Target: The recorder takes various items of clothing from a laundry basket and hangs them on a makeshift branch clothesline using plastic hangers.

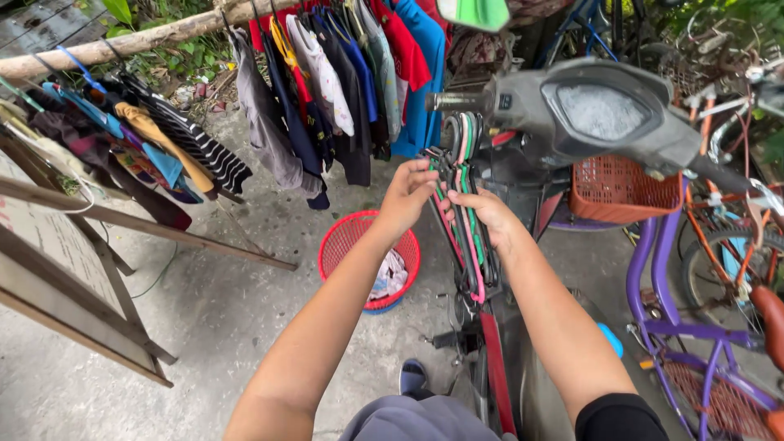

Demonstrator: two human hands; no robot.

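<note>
While both the left hand (406, 196) and right hand (488, 214) grip hangers (465, 204), cracked concrete floor (220, 302) spreads below.

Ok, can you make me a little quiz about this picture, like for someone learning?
1. True or false: both hands are on the bunch of clothes hangers hanging from the scooter handlebar.
2. What colour is the laundry basket on the ground? A) red B) yellow C) white
3. Fill in: the clothes hang from a wooden ____.

Key:
1. True. The left hand and the right hand both have fingers on the hangers.
2. A. It is red, with some cloth inside.
3. Pole, running above the clothes.
</note>
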